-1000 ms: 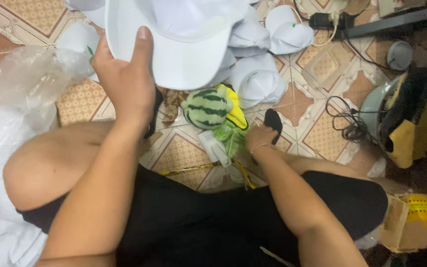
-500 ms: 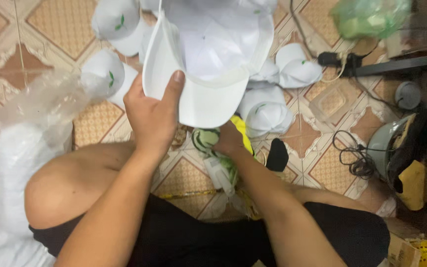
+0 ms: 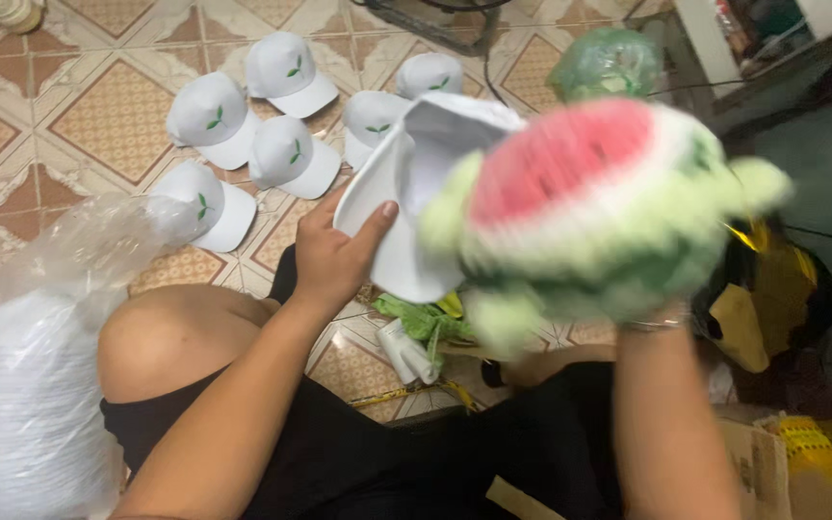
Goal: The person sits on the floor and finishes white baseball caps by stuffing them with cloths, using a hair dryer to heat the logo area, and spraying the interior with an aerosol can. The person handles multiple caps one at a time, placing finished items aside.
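The head view shows, closest of all, the person's bare knee and black shorts, with a big clear plastic bag of white stuff just beside the knee. A little farther out, the left hand holds a white cap by its brim, thumb on top and fingers curled under, so the cap hangs up off the floor. The right hand is hidden behind a fuzzy watermelon plush toy, red on top and green around the edge, lifted right next to the cap. The toy is blurry, and I cannot tell how those fingers sit on it, though it looks held from below. To do this part well, I think the left hand should keep the cap steady with its open side toward the toy, and the right hand should move slowly so nothing slips. Farther away, six white caps with small green leaves lie on the patterned tile floor.
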